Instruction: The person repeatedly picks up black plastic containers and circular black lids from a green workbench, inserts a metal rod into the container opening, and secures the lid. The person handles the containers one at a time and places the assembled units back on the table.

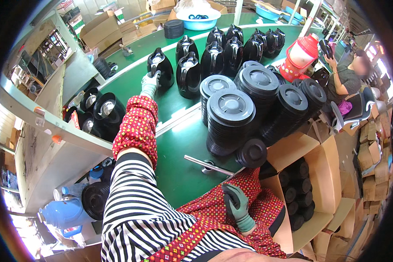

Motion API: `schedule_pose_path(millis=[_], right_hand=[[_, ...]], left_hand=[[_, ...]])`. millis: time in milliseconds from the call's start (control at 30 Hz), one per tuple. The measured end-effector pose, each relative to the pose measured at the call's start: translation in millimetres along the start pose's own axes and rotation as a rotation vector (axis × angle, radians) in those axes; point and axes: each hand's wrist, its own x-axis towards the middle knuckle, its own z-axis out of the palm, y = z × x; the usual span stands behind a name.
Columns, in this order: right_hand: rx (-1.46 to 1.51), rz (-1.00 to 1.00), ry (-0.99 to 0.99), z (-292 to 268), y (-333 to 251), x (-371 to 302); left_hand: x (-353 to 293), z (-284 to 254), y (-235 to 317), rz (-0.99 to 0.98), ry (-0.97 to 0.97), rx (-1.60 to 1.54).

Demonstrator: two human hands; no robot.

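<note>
My left hand (pixel 150 84), in a pale glove, reaches forward over the green work surface (pixel 179 174). Its fingers are closed at the handle side of the leftmost shiny black jug (pixel 163 72), which stands upright. More black jugs (pixel 212 60) stand behind and to the right of it. Close to my lap is my right hand (pixel 238 206) in a grey-green glove, fingers curled inward. A dark patch shows between its thumb and fingers; whether that is an object or the glove's palm I cannot make out. Stacked black round discs (pixel 231 109) stand ahead of it.
A metal rod (pixel 207 165) lies near the front edge. On the right an open carton (pixel 327 174) holds black round parts. Beyond the stacks stand a red flask (pixel 299 54) and a seated person (pixel 349 76). More black jugs (pixel 107 113) sit at the left.
</note>
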Motion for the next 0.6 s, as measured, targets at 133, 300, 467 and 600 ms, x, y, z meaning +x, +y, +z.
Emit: schedule_pose_path(millis=[133,300,467,600], right_hand=[[-0.045,-0.04,-0.01,2,-1,9],[-0.057,-0.05,-0.023,7,-3,8],[-0.049,-0.08,-0.041,10,-3,7],[-0.106,-0.128,-0.039,10,-3,7]], left_hand=[[-11,2,-3,0.117,0.033,0.065],[-100,-46,18,0.272,0.13,0.755],[-163,-152,33,0.276,0.24,1.166],[-161,-178,23,0.081,0.192,1.249]])
